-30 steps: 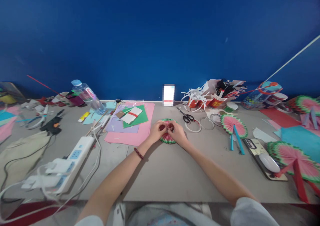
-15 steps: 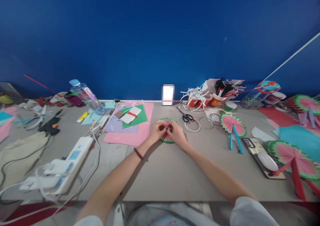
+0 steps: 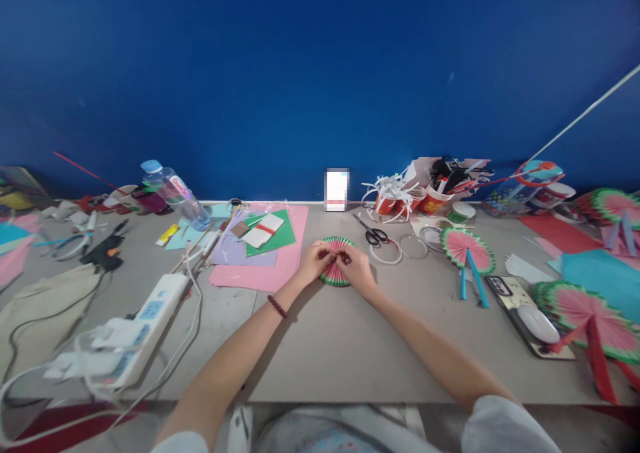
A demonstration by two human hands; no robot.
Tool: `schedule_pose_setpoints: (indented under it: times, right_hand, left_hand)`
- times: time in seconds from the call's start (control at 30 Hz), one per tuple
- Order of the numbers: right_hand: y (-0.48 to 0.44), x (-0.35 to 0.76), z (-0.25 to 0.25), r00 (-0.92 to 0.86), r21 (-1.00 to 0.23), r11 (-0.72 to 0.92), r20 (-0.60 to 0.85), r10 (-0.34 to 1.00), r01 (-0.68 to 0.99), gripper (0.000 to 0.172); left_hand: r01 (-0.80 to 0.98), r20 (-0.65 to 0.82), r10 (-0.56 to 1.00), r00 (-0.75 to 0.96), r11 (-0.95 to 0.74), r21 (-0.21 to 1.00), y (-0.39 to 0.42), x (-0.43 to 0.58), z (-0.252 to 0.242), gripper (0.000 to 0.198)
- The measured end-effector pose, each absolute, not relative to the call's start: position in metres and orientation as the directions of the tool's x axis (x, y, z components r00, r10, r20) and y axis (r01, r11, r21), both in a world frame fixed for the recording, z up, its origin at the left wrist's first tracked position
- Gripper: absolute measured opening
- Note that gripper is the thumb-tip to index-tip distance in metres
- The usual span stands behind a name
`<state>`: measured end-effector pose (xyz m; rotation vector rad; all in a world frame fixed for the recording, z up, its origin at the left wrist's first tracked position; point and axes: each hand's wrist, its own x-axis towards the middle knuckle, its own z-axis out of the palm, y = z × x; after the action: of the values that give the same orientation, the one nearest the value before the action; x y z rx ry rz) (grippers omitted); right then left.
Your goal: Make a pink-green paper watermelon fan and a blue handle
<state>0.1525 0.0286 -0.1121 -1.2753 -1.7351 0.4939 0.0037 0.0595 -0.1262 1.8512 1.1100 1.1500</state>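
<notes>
While the pleated paper fan (image 3: 336, 277) lies under the left hand (image 3: 315, 261) and the right hand (image 3: 355, 266), their bent fingers are close together at its centre; whether they pinch it, I cannot tell. Black scissors (image 3: 375, 234) rest beyond the right hand.

The middle fan (image 3: 336, 277) is ridged, matt paper, the worktop (image 3: 330, 346) smooth and dull. Far left, the bottle (image 3: 176, 189) is clear, shiny plastic; near left, the power strip (image 3: 156, 316) is smooth plastic, the cloth (image 3: 50, 299) matt.
</notes>
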Motion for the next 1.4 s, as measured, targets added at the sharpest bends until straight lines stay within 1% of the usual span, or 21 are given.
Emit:
schedule_pose_setpoints:
  times: [0.17, 0.4, 0.53, 0.67, 0.9, 1.07, 1.2, 1.4]
  right_hand:
    - [0.029, 0.152, -0.113, -0.029, -0.763, 0.376, 0.426, 0.904, 0.525, 0.016]
    - [0.028, 0.152, -0.111, -0.010, -0.771, 0.352, 0.410, 0.912, 0.531, 0.015]
    - [0.028, 0.152, -0.110, -0.022, -0.765, 0.360, 0.413, 0.911, 0.534, 0.013]
    - [0.028, 0.152, -0.110, -0.036, -0.735, 0.361, 0.418, 0.908, 0.574, 0.011]
    - [0.028, 0.152, -0.109, -0.063, -0.684, 0.372, 0.431, 0.900, 0.627, 0.008]
    - [0.029, 0.155, -0.108, -0.101, -0.673, 0.389, 0.425, 0.900, 0.629, 0.009]
    - [0.032, 0.158, -0.109, -0.130, -0.667, 0.399, 0.416, 0.900, 0.629, 0.009]
    - [0.037, 0.162, -0.109, -0.142, -0.688, 0.373, 0.369, 0.918, 0.623, 0.012]
  left_hand:
    - [0.319, 0.326, 0.922, 0.212, -0.380, 0.868, 0.058, 0.006, -0.128, 0.013]
    - [0.326, 0.327, 0.925, 0.194, -0.375, 0.868, 0.056, 0.006, -0.126, 0.015]
    - [0.320, 0.328, 0.924, 0.196, -0.376, 0.869, 0.056, 0.006, -0.125, 0.017]
    - [0.334, 0.329, 0.926, 0.186, -0.374, 0.865, 0.055, 0.007, -0.124, 0.016]
    - [0.356, 0.338, 0.922, 0.191, -0.386, 0.851, 0.053, 0.007, -0.121, 0.009]
    - [0.363, 0.366, 0.911, 0.192, -0.413, 0.836, 0.052, 0.007, -0.118, 0.009]
    - [0.376, 0.356, 0.912, 0.203, -0.409, 0.831, 0.050, 0.007, -0.115, 0.008]
    - [0.384, 0.355, 0.915, 0.192, -0.403, 0.831, 0.050, 0.006, -0.113, 0.006]
